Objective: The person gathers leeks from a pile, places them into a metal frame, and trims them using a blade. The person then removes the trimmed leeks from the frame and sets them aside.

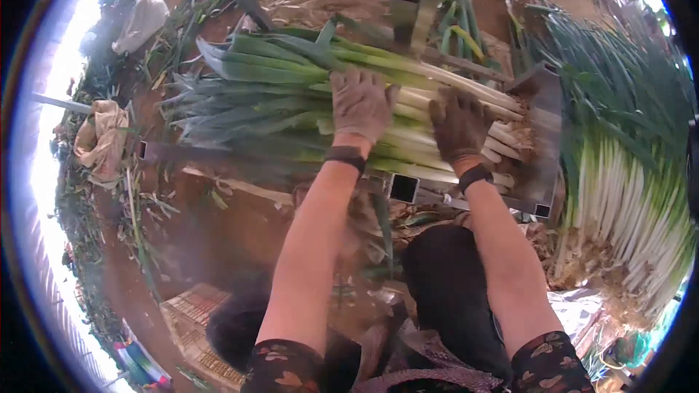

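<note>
Patterned sleeves (pixel 284 365) are seen nearest, bare forearms reaching forward. Both gloved hands are laid flat, fingers spread, on a bundle of leeks (pixel 306 94) held in a metal frame (pixel 542 138): left hand (pixel 360 105) at mid-stalk, right hand (pixel 459 127) near the roots. Nothing is gripped. Even pressure is advised so the root ends stay flush. More leeks (pixel 626 196) are piled to the right.

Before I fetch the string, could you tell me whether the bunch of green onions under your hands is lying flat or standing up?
Lying flat: the bunch of long green-and-white onions rests sideways across the grey metal frame, both gloved hands pressing on top.
</note>
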A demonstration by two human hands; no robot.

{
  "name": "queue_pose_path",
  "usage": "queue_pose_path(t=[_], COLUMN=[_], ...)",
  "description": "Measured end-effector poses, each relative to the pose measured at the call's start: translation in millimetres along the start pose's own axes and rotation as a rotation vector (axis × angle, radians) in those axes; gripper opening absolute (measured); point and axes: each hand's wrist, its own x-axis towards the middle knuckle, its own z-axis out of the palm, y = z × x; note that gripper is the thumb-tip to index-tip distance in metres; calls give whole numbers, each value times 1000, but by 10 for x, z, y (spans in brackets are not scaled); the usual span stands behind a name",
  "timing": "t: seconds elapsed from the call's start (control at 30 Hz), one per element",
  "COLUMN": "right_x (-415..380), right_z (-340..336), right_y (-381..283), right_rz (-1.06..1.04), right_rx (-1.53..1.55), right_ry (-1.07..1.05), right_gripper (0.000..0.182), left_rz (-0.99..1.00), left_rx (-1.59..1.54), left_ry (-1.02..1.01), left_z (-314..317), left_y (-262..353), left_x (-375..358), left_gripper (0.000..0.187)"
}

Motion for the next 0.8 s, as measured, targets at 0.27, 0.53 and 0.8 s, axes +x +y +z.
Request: queue_pose_path(t=[0.27,0.53,0.8], right_x=[17,-5,-33], right_z=[102,203,130], right_y=[64,134,143], right_rz=[-34,-123,-44], right_rx=[151,119,142], right_ry=[106,243,40], right_gripper=[42,37,46], left_rz=[-1,-120,-560], left_rx=[-168,329,368], left_ry=[-319,-493,-391], left_z=[-243,-63,-296], left_y=[-431,-1861,-1897], left_x=[635,1094,424], left_gripper=[40,51,50])
